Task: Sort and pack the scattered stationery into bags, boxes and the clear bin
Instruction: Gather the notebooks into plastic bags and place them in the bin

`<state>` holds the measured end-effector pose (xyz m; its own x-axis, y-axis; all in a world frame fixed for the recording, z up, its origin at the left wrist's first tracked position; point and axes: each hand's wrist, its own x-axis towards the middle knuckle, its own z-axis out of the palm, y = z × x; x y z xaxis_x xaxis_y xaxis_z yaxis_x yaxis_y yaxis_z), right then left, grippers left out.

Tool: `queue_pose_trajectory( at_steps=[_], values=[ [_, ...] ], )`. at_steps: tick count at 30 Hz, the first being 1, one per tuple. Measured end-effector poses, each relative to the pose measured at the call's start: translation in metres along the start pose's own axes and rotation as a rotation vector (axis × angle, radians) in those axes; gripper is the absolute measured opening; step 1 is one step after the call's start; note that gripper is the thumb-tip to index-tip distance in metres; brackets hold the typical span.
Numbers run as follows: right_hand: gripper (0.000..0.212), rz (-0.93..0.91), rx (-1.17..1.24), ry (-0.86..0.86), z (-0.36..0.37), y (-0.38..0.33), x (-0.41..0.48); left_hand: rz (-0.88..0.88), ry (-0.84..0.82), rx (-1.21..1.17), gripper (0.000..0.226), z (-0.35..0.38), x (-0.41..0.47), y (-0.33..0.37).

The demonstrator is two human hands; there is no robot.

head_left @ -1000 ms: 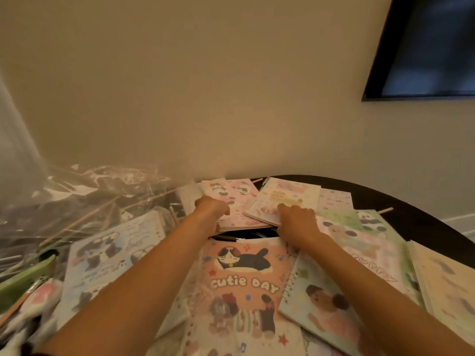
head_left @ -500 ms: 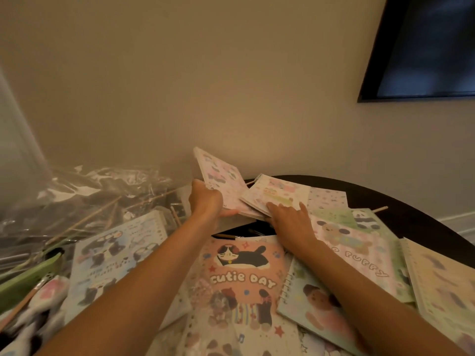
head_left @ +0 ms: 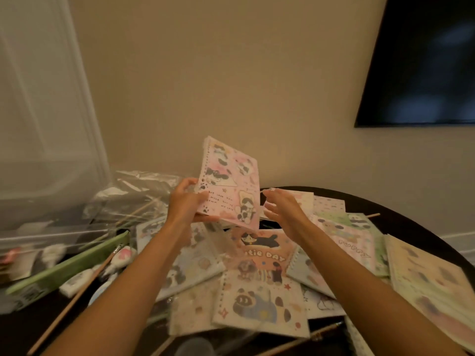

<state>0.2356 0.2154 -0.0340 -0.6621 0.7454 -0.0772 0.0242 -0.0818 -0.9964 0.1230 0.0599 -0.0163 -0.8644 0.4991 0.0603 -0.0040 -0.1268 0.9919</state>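
– Notebook (head_left: 228, 183) status, head view?
– Lifted. Its lower left edge is held by the left hand (head_left: 186, 201), thumb across the cover, fingers behind. The cover faces the camera, nearly upright with a slight tilt.

– Change in the last second?
– It lay flat on the pile (head_left: 262, 255). It now hangs above the pile, clear of it. The right hand (head_left: 280, 209) has left a neighbouring cover and sits just right of the grip, fingers spread and relaxed, holding nothing. Whether it touches the notebook's right edge cannot be told.

– Meaning for the task?
– Judgement: one item is picked and its sorting is under way, but it is not yet packed. Most of the pile remains.

– Surface?
– Below the grip is a dark round table (head_left: 401, 222), covered by the overlapping pile. Below and left of the grip lie pencils (head_left: 74, 296) and a green case (head_left: 72, 263). Left of the grip, about level with it, are clear bags (head_left: 138, 186). The bin (head_left: 38, 188) stands further left.

– Room?
– A beige wall (head_left: 231, 73) stands behind the grip, with a dark screen (head_left: 424, 60) above and right of it.
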Motion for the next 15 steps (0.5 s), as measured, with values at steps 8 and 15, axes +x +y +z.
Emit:
queue_pose_trajectory(
  at_steps=[8, 15],
  values=[
    [0.028, 0.152, 0.601, -0.043, -0.001, 0.008, -0.076, -0.125, -0.070, -0.071, 0.038, -0.070, -0.054, -0.006],
    [0.026, 0.186, 0.452, 0.252, 0.011, 0.019, -0.106, -0.312, 0.131, -0.178, 0.028, -0.074, -0.084, -0.008]
  ],
)
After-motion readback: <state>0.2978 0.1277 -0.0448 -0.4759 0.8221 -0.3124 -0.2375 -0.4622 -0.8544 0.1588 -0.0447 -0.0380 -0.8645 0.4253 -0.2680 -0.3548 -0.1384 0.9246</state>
